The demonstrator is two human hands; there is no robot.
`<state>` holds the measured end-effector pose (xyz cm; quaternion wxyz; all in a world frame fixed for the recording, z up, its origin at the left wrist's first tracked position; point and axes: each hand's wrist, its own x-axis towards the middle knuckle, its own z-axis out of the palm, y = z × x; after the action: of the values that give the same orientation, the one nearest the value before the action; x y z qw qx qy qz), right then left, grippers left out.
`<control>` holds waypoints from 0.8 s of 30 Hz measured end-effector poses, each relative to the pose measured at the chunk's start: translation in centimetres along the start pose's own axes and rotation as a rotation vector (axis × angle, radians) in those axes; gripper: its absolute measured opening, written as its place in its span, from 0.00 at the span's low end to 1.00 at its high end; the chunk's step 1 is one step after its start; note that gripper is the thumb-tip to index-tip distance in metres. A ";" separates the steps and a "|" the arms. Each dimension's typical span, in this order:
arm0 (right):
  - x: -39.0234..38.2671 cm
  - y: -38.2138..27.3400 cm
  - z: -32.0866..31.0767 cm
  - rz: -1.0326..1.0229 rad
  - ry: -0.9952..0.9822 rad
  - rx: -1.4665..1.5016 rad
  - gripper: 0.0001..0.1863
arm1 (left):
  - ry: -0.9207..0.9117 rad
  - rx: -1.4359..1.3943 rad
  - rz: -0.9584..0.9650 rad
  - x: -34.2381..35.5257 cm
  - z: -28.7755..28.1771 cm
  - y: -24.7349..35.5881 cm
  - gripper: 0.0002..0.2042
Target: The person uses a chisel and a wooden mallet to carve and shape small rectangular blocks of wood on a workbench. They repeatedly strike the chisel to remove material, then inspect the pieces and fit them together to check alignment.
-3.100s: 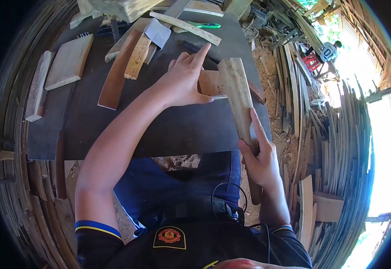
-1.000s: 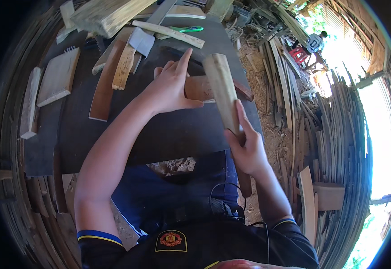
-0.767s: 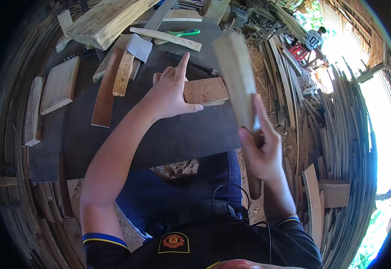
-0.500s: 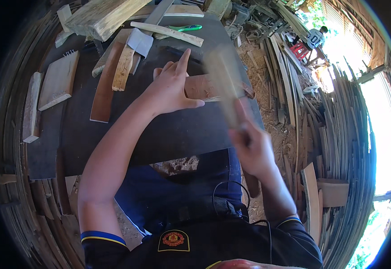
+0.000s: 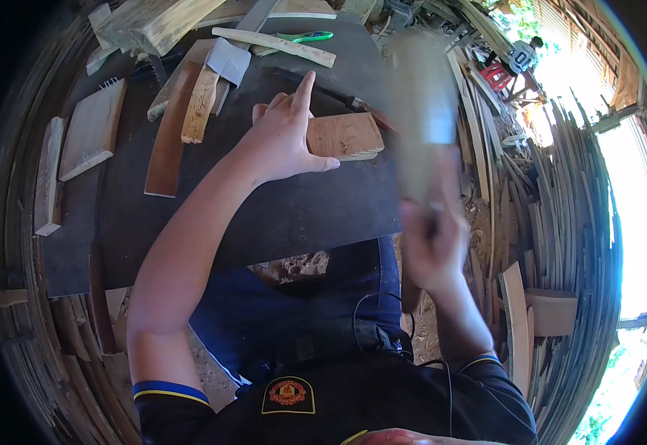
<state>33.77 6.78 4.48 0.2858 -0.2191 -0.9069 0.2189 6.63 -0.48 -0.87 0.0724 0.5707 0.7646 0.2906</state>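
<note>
My left hand (image 5: 283,141) grips a reddish-brown wooden block (image 5: 349,139) on the dark tabletop (image 5: 279,211), its index finger stretched forward and its thumb along the near side. A long pale piece of wood (image 5: 424,96), smeared by motion, is held in my right hand (image 5: 436,230) beyond the block's right end and over the table's right edge. Just behind the block lies a long dark tool (image 5: 316,89), partly hidden by my fingers.
Boards (image 5: 168,133), a thick plank (image 5: 164,22), a metal blade (image 5: 228,65) and a green-handled tool (image 5: 310,36) crowd the table's back and left. Stacks of timber strips (image 5: 568,215) stand right. Another person (image 5: 522,59) is by a red chair (image 5: 496,78) at back right.
Since half a second ago the long pale piece in my right hand has swung rightward and away from me, uncovering the block's right end. My left hand keeps its hold on the block.
</note>
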 end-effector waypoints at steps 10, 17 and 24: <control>0.4 -0.2 -1.7 -0.125 0.203 0.279 0.39 | 0.013 0.041 0.000 -0.5 -0.5 -0.1 0.66; -0.1 -0.2 1.3 0.129 -0.202 -0.059 0.41 | 0.062 0.067 0.042 0.1 0.1 0.1 0.66; 1.5 -3.2 -1.9 0.093 -0.032 0.306 0.41 | 0.019 0.070 0.000 -0.4 -0.7 0.3 0.64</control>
<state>32.98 5.48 8.20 0.2910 -0.2111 -0.8563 0.3708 6.70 -1.09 -0.26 0.0451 0.5701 0.7750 0.2689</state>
